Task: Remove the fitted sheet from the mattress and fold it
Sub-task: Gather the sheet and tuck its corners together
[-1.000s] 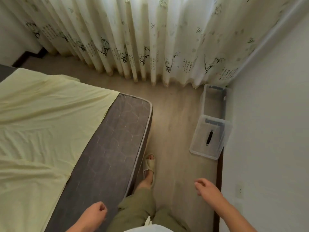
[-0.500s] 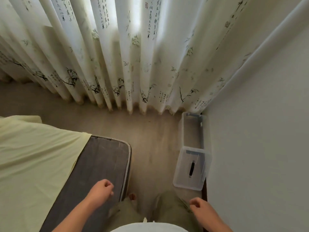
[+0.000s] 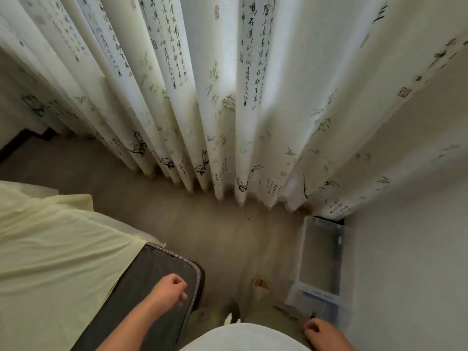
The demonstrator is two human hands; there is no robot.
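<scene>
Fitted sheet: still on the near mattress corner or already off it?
Off that corner. The yellow fitted sheet is pulled back, leaving the grey mattress corner bare beneath the left hand, which holds nothing. Other corners are out of view.

Both forearms are bare, with no sleeve, watch or ring showing on the left hand (image 3: 169,290) or the right hand (image 3: 317,330). Between the two arms a pale grey-white rounded garment front (image 3: 243,338) fills the bottom edge. Just beyond it lie blurred olive-green trouser legs (image 3: 202,319), and what may be a small white drawstring end (image 3: 229,318).
</scene>
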